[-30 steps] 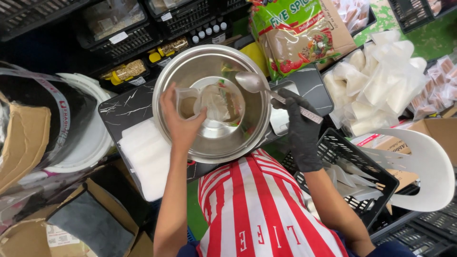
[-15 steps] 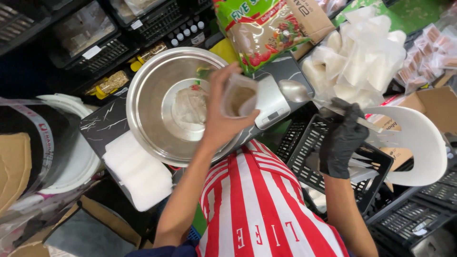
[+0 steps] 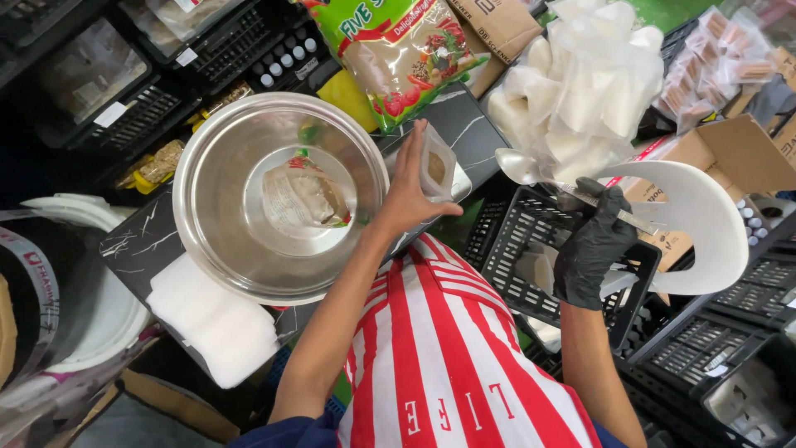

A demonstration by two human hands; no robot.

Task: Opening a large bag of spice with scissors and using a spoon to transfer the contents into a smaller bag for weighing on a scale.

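A black-gloved right hand (image 3: 590, 249) grips a silvery spoon (image 3: 531, 169), the bare left hand (image 3: 410, 187) a clear small pouch (image 3: 436, 163) of brown powder, beside a shiny steel bowl (image 3: 217, 241), a black white-veined marble surface (image 3: 141, 245), a green-and-red printed bag (image 3: 398, 50), black crates (image 3: 543, 249) and a red-and-white striped apron (image 3: 448, 357).

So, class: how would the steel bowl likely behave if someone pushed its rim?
The bowl would probably slide easily, since its smooth metal sits on a polished dark slab. Its rounded sides suggest it may rock or tip. It looks stiff and nearly empty, with one packet inside.
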